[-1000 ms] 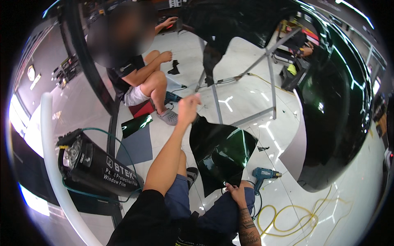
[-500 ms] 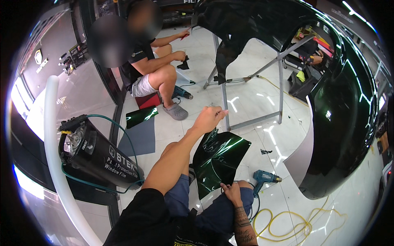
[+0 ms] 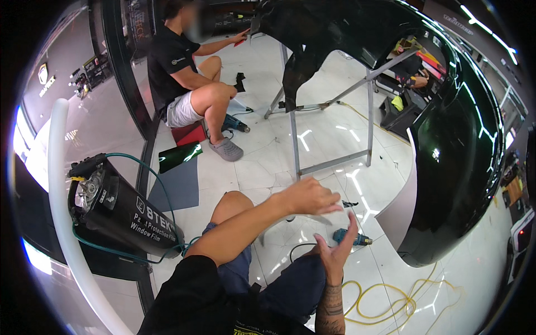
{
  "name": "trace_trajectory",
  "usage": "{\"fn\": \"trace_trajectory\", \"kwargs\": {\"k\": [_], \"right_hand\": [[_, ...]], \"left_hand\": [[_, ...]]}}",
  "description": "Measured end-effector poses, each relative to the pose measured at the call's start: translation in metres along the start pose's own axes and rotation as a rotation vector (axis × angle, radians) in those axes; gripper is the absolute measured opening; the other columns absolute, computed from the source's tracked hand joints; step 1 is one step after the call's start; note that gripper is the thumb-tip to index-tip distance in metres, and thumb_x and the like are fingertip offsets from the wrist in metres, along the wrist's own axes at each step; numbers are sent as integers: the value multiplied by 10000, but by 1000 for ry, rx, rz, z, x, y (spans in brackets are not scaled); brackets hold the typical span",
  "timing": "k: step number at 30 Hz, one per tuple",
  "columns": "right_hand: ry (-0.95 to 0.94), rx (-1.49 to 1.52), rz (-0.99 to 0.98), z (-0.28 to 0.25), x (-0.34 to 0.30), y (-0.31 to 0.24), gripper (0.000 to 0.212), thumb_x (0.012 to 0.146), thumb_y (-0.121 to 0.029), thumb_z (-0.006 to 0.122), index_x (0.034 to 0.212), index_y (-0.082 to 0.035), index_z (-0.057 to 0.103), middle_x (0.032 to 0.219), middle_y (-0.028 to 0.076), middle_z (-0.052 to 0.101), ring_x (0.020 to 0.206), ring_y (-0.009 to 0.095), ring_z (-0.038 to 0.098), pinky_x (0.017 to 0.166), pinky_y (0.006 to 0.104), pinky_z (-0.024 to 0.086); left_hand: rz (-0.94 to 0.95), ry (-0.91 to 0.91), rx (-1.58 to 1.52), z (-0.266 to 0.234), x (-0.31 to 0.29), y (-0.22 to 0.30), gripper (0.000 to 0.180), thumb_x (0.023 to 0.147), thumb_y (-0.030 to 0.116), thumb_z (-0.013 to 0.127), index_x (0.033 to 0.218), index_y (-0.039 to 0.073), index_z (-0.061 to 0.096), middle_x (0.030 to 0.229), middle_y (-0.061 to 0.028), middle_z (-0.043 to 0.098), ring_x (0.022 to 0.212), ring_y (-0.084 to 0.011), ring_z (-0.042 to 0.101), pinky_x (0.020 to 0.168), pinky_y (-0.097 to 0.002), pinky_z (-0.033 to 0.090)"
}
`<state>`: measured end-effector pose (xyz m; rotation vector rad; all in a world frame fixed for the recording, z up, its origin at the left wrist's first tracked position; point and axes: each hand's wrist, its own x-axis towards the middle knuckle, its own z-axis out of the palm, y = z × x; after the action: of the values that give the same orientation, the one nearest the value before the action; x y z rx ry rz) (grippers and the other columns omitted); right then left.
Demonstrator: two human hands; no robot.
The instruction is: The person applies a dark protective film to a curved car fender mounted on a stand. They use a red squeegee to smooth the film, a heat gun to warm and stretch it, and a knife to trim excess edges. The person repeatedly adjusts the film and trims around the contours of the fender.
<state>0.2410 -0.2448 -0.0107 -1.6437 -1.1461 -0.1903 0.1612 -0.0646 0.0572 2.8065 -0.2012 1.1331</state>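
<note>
In front of my knees, my left hand is closed, fingers curled and pressed together. What it grips is hard to make out; a faint, pale, see-through edge curves below it. My right hand is just right of and below it, with thumb and fingers spread apart and nothing visible in them. Behind my right hand, a blue-green heat gun lies on the floor, partly hidden by the fingers. The glossy dark green sheet is not visible between my hands.
A glossy dark car body panel rests on a grey metal stand ahead and right. A co-worker squats far left beside another heat gun. A green film piece, black tank and yellow hose lie around me.
The dark green sheet held between my hands has gone from view. My left hand came down and right; my right hand rose and spread its fingers. The co-worker's near hand lowered toward the knee.
</note>
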Motion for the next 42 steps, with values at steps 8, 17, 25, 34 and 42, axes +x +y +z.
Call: {"fn": "trace_trajectory", "kwargs": {"k": [8, 17, 25, 34, 42], "right_hand": [[-141, 301, 64, 20, 41, -3, 217, 899, -124, 619, 752, 31, 577, 567, 85, 468, 509, 173, 383, 491, 322, 323], [-65, 457, 269, 29, 52, -3, 333, 948, -156, 568, 680, 22, 483, 565, -10, 414, 587, 64, 314, 487, 280, 263], [-107, 913, 363, 16, 89, -1, 182, 931, -141, 605, 989, 26, 648, 807, 39, 624, 695, 84, 578, 612, 213, 478], [-232, 1312, 477, 12, 78, 20, 189, 924, -88, 577, 960, 86, 641, 871, 115, 631, 737, 171, 636, 678, 291, 571], [-276, 1145, 430, 17, 68, 17, 151, 900, -19, 587, 971, 98, 652, 879, 131, 643, 705, 189, 646, 664, 282, 568]], "left_hand": [[-274, 117, -697, 3, 12, 3, 326, 844, 341, 687, 823, 24, 614, 696, -96, 609, 612, -251, 608, 550, -327, 474], [-569, 71, -738, 14, -1, 1, 149, 896, 125, 615, 913, -23, 603, 780, -138, 627, 710, -242, 601, 657, -327, 472], [-551, 21, -794, 3, 1, 3, 122, 846, 92, 670, 887, -4, 606, 725, -108, 623, 646, -178, 583, 608, -304, 464], [-383, -54, -679, -7, -4, -6, 139, 855, 123, 680, 872, -2, 622, 736, -88, 630, 668, -184, 600, 599, -309, 447], [-481, -74, -694, -8, -12, -3, 138, 867, 127, 671, 890, -4, 631, 754, -95, 638, 674, -192, 593, 618, -305, 461]]}}
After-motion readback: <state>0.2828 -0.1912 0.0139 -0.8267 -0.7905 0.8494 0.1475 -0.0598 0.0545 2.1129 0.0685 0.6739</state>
